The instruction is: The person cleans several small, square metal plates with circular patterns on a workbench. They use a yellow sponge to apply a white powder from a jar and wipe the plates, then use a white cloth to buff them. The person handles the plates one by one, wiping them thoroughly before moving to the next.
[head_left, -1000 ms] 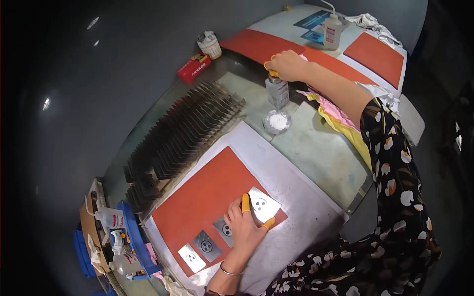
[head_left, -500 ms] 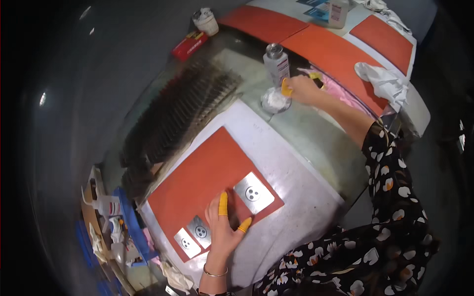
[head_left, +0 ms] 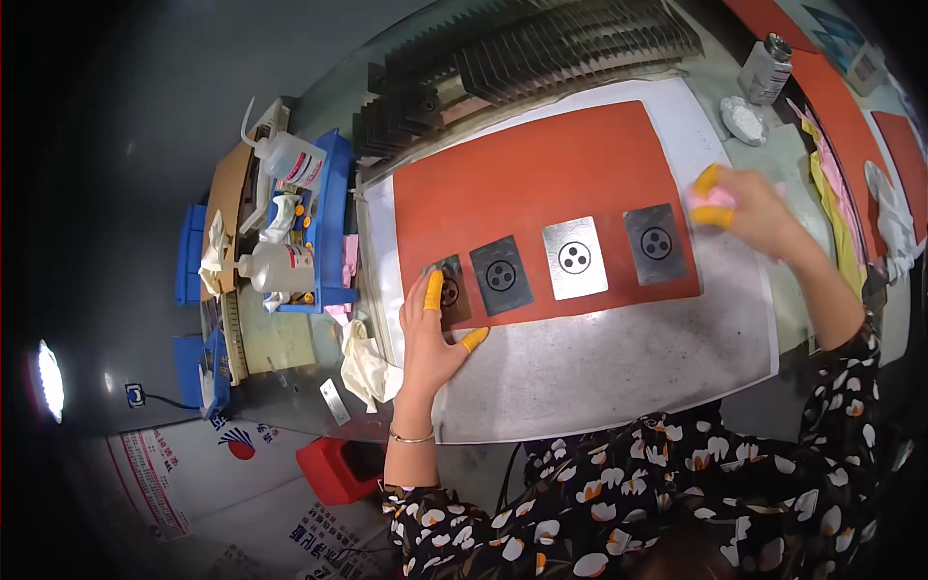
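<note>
Resting over the leftmost metal plate [head_left: 455,298], the left hand [head_left: 431,350] held its yellow-capped thumb and forefinger apart, the thumb tip by the near edge of the red mat [head_left: 522,174]. To its right, along that same edge, lay a dark plate [head_left: 502,277], a bright plate [head_left: 574,258] and a second dark plate [head_left: 656,244], each bearing dots in a ring. The right hand [head_left: 759,213] hung beside the mat's right edge, its yellow-capped fingertips pinched on a blurred scrap of pink material [head_left: 721,197]. Well to the left, a blue tray [head_left: 335,232] sat on the bench. Farther off, a grey bottle [head_left: 766,72] stood near some white powder [head_left: 742,121], and past the mat's far edge ran a row of dark sheets [head_left: 580,53].
</note>
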Demonstrator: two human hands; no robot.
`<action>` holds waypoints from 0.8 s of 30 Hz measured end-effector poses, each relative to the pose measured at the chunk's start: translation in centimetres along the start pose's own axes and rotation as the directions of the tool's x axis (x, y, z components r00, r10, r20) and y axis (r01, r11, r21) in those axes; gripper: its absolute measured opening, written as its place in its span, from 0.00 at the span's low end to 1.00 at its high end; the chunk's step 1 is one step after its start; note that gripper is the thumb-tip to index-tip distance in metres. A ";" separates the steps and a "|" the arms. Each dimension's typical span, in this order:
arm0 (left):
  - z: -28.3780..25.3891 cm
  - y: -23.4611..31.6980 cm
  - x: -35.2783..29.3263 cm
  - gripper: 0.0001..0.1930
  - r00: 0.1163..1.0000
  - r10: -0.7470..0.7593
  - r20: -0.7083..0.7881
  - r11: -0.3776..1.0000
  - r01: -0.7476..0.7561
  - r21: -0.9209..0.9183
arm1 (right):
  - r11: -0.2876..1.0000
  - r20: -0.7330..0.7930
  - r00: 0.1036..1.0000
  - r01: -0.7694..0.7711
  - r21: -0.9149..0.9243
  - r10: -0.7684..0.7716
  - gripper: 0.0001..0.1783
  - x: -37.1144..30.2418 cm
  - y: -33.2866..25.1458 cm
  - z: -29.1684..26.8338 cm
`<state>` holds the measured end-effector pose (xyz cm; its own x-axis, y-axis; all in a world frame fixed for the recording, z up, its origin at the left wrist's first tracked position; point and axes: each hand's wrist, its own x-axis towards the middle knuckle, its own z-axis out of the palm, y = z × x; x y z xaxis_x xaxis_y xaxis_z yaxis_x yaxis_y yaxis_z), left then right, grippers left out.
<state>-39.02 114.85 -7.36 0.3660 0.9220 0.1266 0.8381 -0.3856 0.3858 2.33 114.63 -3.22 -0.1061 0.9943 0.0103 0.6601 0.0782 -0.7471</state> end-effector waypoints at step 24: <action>-1.8 -7.5 2.7 0.47 0.968 0.249 0.016 0.944 -0.239 -0.228 | 0.839 0.266 0.888 0.447 -0.309 -0.375 0.04 3.7 -10.6 20.4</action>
<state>-45.07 120.27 -8.33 0.5694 0.7964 0.2038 0.6113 -0.5760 0.5427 -20.18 116.04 -8.83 -0.5396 0.8343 0.1128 0.7365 0.5327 -0.4169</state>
